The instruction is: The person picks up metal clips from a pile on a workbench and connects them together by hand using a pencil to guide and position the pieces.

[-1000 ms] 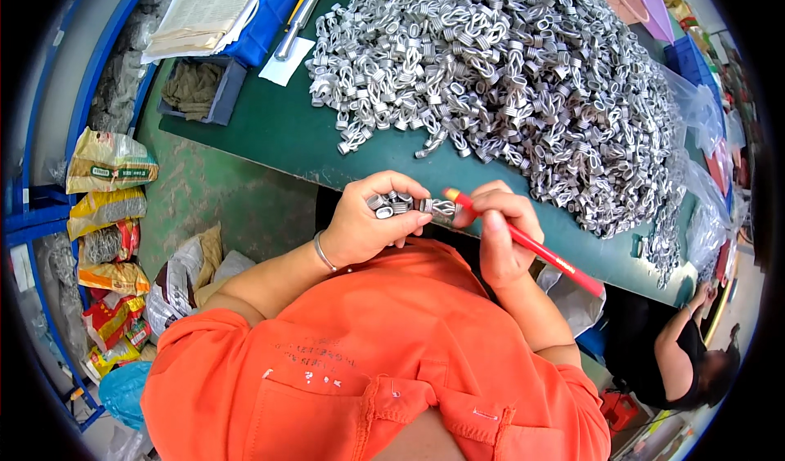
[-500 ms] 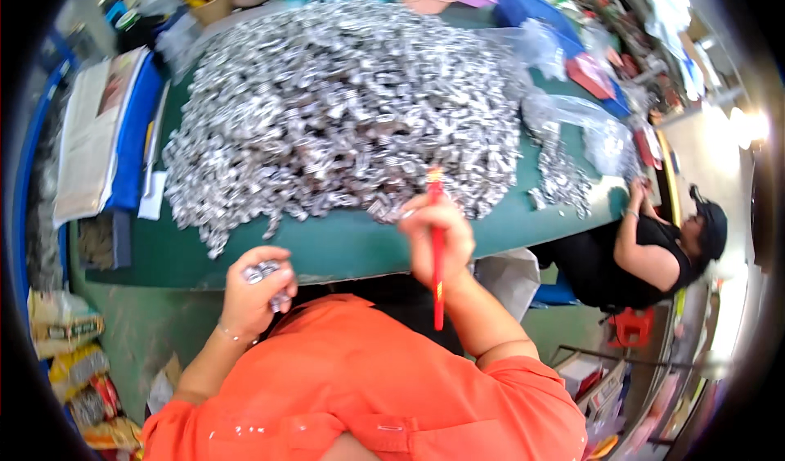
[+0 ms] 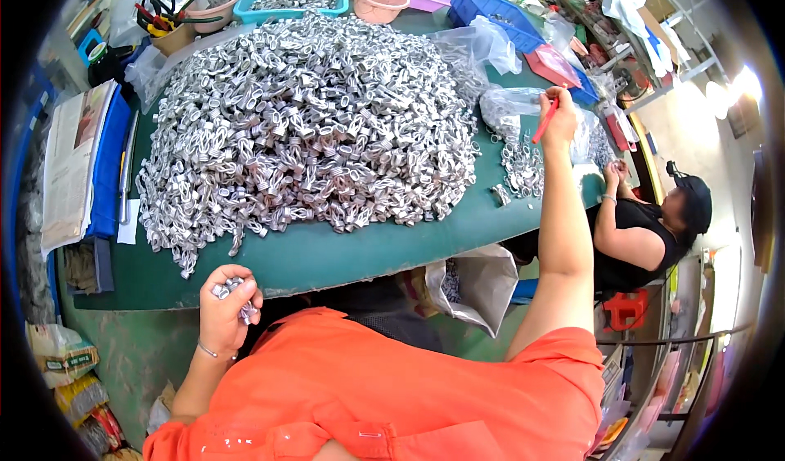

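Small silver metal loop-shaped fittings form a big heap (image 3: 311, 125) on the green table (image 3: 343, 256). At the table's near edge, my left hand (image 3: 214, 318) is closed around several of the same silver fittings (image 3: 233, 292). My right arm reaches out to the far right. There my right hand (image 3: 559, 116) grips a slim red stick (image 3: 544, 124), pen-like in shape; its exact kind does not show. Close to that hand are a clear plastic bag (image 3: 513, 101), a smaller group of silver fittings (image 3: 522, 166) and a pinkish-red tray (image 3: 553, 65).
Along the back stand a turquoise basin (image 3: 245, 4) with silver pieces, a pink bowl (image 3: 381, 3) and a blue crate (image 3: 497, 15). Newspapers (image 3: 78, 162) lie at the left. A white sack (image 3: 482, 285) hangs below the front edge. A co-worker (image 3: 646, 232) sits at the right.
My right hand has moved from the heap's front edge far to the right, carrying the red stick. My left hand keeps its fittings. The view has shifted a little.
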`<state>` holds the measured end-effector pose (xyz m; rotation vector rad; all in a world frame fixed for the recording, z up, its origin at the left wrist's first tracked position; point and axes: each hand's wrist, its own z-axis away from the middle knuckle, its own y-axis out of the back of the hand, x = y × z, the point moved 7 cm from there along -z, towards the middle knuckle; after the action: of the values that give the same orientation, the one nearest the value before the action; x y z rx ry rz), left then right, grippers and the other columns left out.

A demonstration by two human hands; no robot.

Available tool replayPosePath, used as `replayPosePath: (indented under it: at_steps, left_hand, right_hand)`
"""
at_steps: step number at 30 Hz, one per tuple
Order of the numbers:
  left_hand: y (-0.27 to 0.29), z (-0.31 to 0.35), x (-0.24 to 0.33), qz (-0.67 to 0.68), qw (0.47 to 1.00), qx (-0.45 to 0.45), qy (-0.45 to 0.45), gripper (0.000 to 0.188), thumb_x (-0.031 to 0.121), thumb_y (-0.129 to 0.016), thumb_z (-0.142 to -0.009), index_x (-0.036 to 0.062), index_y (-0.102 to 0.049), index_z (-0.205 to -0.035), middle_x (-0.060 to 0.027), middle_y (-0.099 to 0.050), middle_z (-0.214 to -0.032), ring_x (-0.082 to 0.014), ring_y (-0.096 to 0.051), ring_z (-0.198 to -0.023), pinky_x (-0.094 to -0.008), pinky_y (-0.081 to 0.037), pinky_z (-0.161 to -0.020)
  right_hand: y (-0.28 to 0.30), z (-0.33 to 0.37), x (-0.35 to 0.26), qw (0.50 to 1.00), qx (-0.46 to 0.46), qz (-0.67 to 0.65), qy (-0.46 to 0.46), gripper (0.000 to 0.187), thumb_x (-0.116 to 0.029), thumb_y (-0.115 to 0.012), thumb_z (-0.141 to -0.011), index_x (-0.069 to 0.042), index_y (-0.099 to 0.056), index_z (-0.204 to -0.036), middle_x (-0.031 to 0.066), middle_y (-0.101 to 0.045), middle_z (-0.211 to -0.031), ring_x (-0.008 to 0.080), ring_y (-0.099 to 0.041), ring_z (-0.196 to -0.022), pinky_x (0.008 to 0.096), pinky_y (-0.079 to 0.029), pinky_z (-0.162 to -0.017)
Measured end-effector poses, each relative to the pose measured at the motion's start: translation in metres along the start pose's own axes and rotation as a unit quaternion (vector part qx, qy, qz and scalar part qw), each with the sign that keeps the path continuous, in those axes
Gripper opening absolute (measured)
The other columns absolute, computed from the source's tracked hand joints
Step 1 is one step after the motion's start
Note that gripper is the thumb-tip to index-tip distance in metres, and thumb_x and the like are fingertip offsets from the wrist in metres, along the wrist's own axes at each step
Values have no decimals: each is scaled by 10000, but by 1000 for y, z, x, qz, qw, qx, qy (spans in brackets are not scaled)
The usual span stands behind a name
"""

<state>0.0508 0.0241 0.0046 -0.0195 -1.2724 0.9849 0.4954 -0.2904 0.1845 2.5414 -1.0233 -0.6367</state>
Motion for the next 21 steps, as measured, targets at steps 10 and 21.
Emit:
replayPosePath:
  at_steps: [10, 21]
  left_hand:
    - [14, -1, -1, -8, 1000, 21, 16, 103, 25, -585, -806, 21, -539, -898, -75, -542, -690, -135, -548, -578, -215, -407, -396]
    - [49, 5, 8, 21, 995, 90, -46, 60, 59, -586, -820, 29, -548, -855, -61, -554, -653, -118, -552, -552, -207, -409, -391]
  right_hand:
    - [-35, 24, 99, 970, -243, -24, -10, 147, -139, -647, -761, -20, -574, -808, 83, -604, -782, 167, -549, -710, 297, -421, -653]
    - [-16, 201, -358, 730, -327, -428, 421, 121, -82, -579, -655, -59, -514, -755, 96, -609, -944, 270, -578, -895, 359, -464, -750]
